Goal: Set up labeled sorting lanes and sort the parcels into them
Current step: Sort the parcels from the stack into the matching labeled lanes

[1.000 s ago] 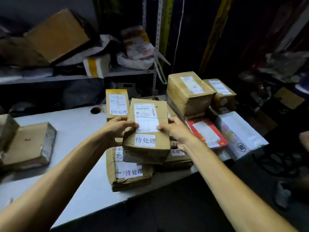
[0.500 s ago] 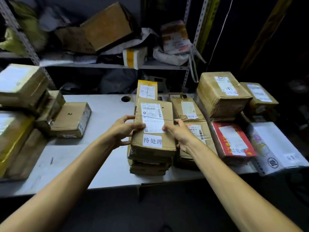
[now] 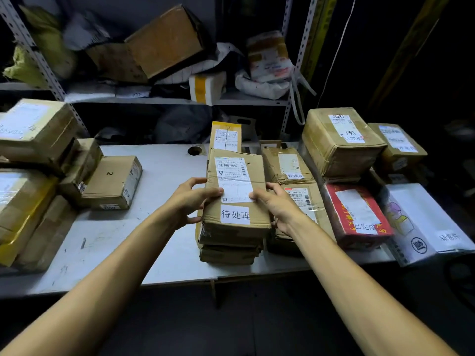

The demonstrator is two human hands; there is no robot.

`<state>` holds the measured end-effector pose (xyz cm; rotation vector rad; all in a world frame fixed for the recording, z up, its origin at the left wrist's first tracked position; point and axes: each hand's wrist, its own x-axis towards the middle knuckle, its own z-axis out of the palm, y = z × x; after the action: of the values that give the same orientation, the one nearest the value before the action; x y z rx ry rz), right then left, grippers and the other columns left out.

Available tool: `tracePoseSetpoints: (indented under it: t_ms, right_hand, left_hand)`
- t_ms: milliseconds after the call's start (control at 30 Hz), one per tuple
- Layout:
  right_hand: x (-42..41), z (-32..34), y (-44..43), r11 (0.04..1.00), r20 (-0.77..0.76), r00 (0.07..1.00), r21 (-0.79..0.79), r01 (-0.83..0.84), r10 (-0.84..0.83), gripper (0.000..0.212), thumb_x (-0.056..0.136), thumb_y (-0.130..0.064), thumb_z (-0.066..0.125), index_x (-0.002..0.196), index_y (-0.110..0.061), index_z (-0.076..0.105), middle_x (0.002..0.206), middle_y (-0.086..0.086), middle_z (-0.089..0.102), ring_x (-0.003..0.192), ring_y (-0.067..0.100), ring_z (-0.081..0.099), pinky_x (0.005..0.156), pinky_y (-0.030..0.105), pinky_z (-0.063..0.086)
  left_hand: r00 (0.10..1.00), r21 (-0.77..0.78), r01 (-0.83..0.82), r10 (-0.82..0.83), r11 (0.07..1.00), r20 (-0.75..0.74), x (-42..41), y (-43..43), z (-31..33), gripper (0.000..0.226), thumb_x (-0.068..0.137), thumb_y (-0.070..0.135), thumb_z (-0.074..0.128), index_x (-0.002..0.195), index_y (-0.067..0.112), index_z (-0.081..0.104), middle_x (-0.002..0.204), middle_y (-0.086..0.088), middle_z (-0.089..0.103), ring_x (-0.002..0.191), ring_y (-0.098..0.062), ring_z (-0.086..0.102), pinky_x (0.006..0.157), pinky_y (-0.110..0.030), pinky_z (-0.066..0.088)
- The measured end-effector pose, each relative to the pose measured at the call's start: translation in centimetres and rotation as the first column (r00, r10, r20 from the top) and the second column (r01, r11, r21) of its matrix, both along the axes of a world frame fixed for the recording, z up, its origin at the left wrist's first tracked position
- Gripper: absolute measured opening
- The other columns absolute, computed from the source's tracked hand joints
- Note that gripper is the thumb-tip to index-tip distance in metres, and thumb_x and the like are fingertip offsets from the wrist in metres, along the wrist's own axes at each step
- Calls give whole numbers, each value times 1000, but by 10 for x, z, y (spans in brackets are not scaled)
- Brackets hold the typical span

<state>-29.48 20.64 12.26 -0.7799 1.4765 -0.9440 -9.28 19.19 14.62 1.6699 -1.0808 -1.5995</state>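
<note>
A brown cardboard parcel (image 3: 237, 201) with a white shipping label and a white tag reading 待处理 lies on top of a short stack of parcels (image 3: 228, 253) on the white table (image 3: 159, 181). My left hand (image 3: 191, 199) grips its left edge and my right hand (image 3: 276, 205) grips its right edge, thumbs on top. To the right lie two brown parcels (image 3: 286, 165) tagged 处理中, then a large brown box (image 3: 339, 140) and a red parcel (image 3: 356, 214) tagged 已完成, then a white box (image 3: 421, 222).
A pile of brown boxes (image 3: 30, 160) fills the table's left end, with a box marked "2" (image 3: 113, 181) beside it. A yellow-topped parcel (image 3: 226, 136) stands behind the stack. A metal shelf (image 3: 169, 100) with bags and boxes runs behind the table. A cable hole (image 3: 194, 150) is in the tabletop.
The parcel in both hands has come down from above the stack and now lies on top of it. The view swung left, bringing the left pile into sight.
</note>
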Motion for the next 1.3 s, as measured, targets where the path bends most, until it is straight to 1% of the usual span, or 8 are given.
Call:
tracePoseSetpoints:
  t_ms: [267, 433, 567, 700, 800, 933, 1100, 1300]
  right_hand:
    - [-10, -4, 2, 997, 48, 996, 26, -73, 71, 51, 82, -17, 76, 123, -28, 49, 113, -2, 65, 97, 18, 64, 61, 31, 49]
    - [-21, 6, 3, 988, 93, 986, 59, -144, 138, 36, 88, -9, 69, 118, -20, 52, 97, 0, 67, 80, 14, 65, 60, 29, 50]
    - [-31, 11, 5, 983, 67, 983, 55, -174, 171, 18, 90, -6, 65, 105, -14, 58, 87, 4, 68, 63, 11, 67, 52, 24, 54]
    - [-43, 19, 5, 976, 58, 977, 54, -210, 207, 6, 91, -13, 66, 92, -13, 60, 85, 9, 69, 71, 19, 69, 57, 28, 59]
    - [-47, 30, 7, 976, 60, 974, 3, -220, 219, 12, 93, -16, 61, 100, -7, 64, 80, 10, 68, 64, 19, 67, 58, 28, 60]
    - [-47, 49, 6, 961, 7, 963, -70, -269, 270, 18, 98, -23, 56, 101, -8, 65, 91, 12, 67, 68, 22, 69, 63, 32, 61]
    - [-24, 65, 0, 873, -141, 881, -137, -468, 451, 24, 100, -31, 55, 111, -13, 66, 106, 11, 70, 79, 19, 68, 77, 37, 62]
    - [47, 70, -11, 716, -256, 725, -145, -683, 640, 31, 102, -36, 51, 115, -13, 65, 115, 13, 67, 91, 22, 66, 84, 36, 59]
  left_hand:
    - [998, 20, -57, 57, 998, 29, -5, 10, 4, 49, 85, 19, 74, 128, 28, 54, 103, 3, 67, 92, -14, 63, 71, -34, 48]
    - [987, -18, -133, 134, 991, 87, -13, 18, 9, 41, 86, 22, 74, 123, 20, 56, 96, 5, 65, 85, -9, 60, 71, -32, 47]
    - [979, -81, -131, 142, 988, 148, -19, 21, 17, 42, 87, 8, 68, 126, 12, 53, 103, -3, 62, 85, -12, 58, 63, -28, 46]
    - [961, -179, -121, 160, 976, 227, -27, 20, 29, 39, 86, 6, 67, 123, 9, 53, 110, -10, 60, 97, -23, 58, 71, -32, 47]
    - [949, -292, -106, 184, 951, 256, -37, 20, 37, 25, 89, 10, 65, 114, 7, 59, 91, -4, 62, 78, -16, 58, 66, -30, 47]
    - [939, -355, 11, 113, 935, 326, -47, 20, 48, 17, 93, 17, 59, 110, 14, 62, 96, -4, 63, 82, -16, 58, 78, -36, 54]
    - [940, -336, 132, -11, 933, 340, -43, 25, 58, 21, 97, 19, 55, 115, 17, 64, 108, -6, 67, 96, -21, 62, 82, -30, 51]
    - [913, -409, 42, 131, 912, 386, 16, 46, 53, 28, 99, 24, 55, 125, 18, 64, 113, -5, 67, 97, -19, 64, 75, -29, 49]
